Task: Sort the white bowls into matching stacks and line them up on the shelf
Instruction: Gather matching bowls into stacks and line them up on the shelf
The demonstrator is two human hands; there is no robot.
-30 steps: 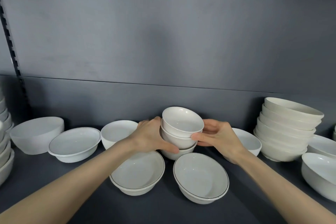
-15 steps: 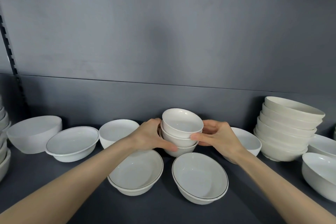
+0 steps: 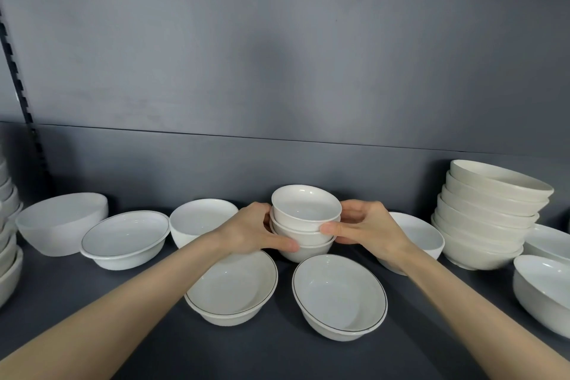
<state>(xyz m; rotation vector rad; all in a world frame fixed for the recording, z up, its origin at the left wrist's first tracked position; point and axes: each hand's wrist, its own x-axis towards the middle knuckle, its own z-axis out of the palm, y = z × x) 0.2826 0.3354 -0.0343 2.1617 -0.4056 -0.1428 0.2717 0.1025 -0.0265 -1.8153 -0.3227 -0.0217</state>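
Over the last second I saw very little shift. The stack of three small bowls (image 3: 305,219) stayed at twelve o'clock in my view, toward the back of the shelf (image 3: 277,352). It had leaned a touch toward three o'clock, and now it sat squarer. I judged it was resting on the shelf, though its foot was partly hidden.

The left hand (image 3: 253,231) still clasped it from nine o'clock, thumb laid across the lowest bowl and fingers curled round behind. The right hand (image 3: 367,225) gripped from three o'clock, thumb on the middle bowl. Neither had let go.

To me that meant this small set was matched and only needed releasing or nudging into line. The rest was unsorted:
- The near-left rimmed bowl (image 3: 231,287) and near-right rimmed bowl (image 3: 339,293) lay at seven and five o'clock of the stack, just in front.
- A third rimmed bowl (image 3: 123,237) sat apart at nine o'clock.
- The tall stack (image 3: 487,219) stood well off at three o'clock.
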